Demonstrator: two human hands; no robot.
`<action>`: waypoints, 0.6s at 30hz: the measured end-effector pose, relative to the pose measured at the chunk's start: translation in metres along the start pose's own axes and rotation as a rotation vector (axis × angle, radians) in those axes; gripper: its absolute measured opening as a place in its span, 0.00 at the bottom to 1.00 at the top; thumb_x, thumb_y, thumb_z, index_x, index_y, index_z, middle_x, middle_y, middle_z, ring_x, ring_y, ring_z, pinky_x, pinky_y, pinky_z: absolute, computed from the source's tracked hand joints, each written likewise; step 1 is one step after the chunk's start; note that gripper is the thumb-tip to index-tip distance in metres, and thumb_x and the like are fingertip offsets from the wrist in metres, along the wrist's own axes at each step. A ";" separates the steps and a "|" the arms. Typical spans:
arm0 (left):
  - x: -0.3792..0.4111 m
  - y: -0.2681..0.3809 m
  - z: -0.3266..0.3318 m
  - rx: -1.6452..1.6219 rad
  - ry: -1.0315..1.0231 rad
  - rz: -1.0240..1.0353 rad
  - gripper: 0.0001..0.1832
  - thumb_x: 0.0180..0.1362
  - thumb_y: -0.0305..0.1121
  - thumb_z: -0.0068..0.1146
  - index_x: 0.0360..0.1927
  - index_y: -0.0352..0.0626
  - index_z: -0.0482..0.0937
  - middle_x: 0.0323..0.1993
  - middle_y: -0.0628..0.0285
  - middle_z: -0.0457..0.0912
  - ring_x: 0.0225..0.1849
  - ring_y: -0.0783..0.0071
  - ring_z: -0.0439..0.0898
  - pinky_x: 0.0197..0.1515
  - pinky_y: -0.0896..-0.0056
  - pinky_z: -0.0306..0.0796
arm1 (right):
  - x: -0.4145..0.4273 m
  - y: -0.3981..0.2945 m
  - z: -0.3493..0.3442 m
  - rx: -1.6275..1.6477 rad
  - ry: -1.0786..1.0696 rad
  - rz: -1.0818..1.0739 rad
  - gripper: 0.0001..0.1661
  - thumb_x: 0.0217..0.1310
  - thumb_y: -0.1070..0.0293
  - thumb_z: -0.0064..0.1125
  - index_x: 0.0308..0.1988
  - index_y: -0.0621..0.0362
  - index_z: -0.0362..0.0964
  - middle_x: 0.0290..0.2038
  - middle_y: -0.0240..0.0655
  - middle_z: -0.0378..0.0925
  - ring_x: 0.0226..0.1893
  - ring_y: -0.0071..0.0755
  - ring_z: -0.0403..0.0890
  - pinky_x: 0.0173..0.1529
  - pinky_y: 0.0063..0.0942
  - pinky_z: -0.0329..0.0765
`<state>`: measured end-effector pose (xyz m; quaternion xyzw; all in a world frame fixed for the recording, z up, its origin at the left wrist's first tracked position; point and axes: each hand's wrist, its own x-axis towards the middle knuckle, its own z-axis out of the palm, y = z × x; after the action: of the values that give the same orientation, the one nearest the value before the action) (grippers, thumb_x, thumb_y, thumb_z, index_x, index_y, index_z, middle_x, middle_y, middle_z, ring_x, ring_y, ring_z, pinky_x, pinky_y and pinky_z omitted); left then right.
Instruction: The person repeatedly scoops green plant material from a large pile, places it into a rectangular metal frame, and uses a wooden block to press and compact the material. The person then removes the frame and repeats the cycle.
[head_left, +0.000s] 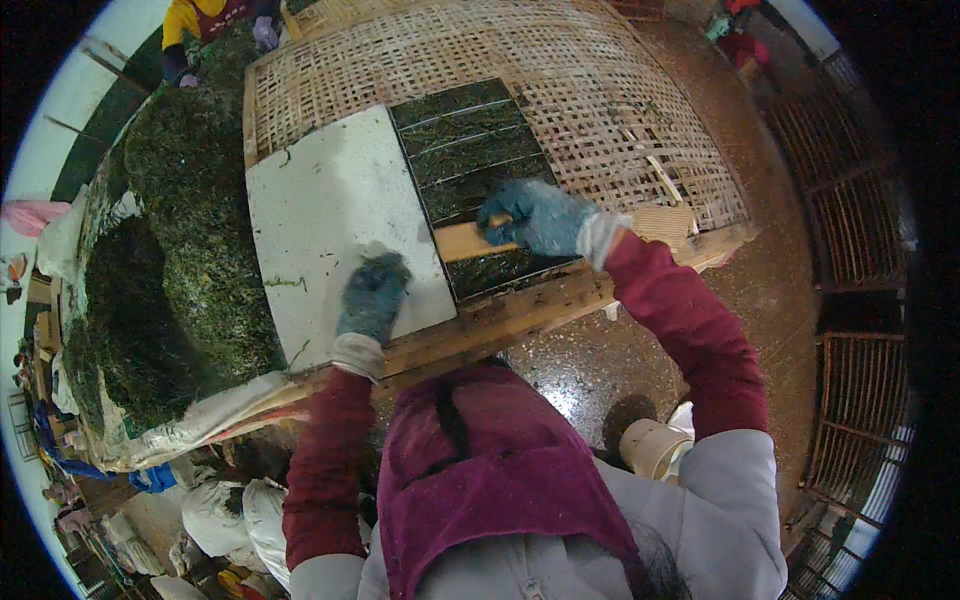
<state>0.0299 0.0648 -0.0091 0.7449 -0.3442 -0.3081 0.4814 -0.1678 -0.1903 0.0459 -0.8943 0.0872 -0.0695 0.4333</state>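
Observation:
My right hand (536, 217), in a blue-grey glove, grips a flat wooden piece (459, 241) lying across a dark frame with thin light dividers (480, 146). Dark green shredded plant matter, possibly seaweed, fills the strips between those dividers. Directly left of the frame is a white board (330, 202) with a few green shreds on it. My left hand (375, 292), also gloved, is over the lower right part of that board. Motion blurs its fingers, so whether they hold anything is unclear.
Under the frame lies a woven bamboo mat (420, 52) with a wooden edge beam (510, 315). A large heap of dark green plant matter (202, 180) sits at left. Ridged tan material (664, 225) rests near my right wrist. Another person (202, 22) is beyond the heap.

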 end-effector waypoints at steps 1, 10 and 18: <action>-0.005 0.004 0.014 -0.270 -0.022 -0.161 0.12 0.66 0.30 0.59 0.51 0.40 0.84 0.42 0.65 0.87 0.42 0.75 0.83 0.49 0.70 0.77 | -0.005 0.001 0.003 -0.122 0.034 -0.228 0.07 0.54 0.71 0.67 0.37 0.51 0.83 0.33 0.43 0.82 0.32 0.54 0.82 0.37 0.41 0.80; 0.000 0.036 0.045 0.401 -0.253 0.089 0.18 0.60 0.48 0.62 0.36 0.42 0.84 0.35 0.48 0.85 0.40 0.46 0.83 0.42 0.49 0.74 | -0.046 0.016 0.065 -0.520 0.211 -0.090 0.10 0.53 0.60 0.65 0.38 0.44 0.80 0.37 0.35 0.77 0.39 0.48 0.80 0.42 0.46 0.76; 0.005 0.036 0.050 0.540 -0.300 -0.038 0.20 0.59 0.52 0.62 0.40 0.45 0.83 0.35 0.51 0.86 0.41 0.45 0.84 0.45 0.46 0.75 | -0.045 0.016 0.069 -0.484 0.227 -0.037 0.11 0.57 0.59 0.62 0.42 0.45 0.78 0.40 0.36 0.77 0.40 0.49 0.80 0.43 0.46 0.75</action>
<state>-0.0145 0.0245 0.0069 0.7984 -0.4669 -0.3208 0.2043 -0.1990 -0.1376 -0.0113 -0.9599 0.1329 -0.1544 0.1929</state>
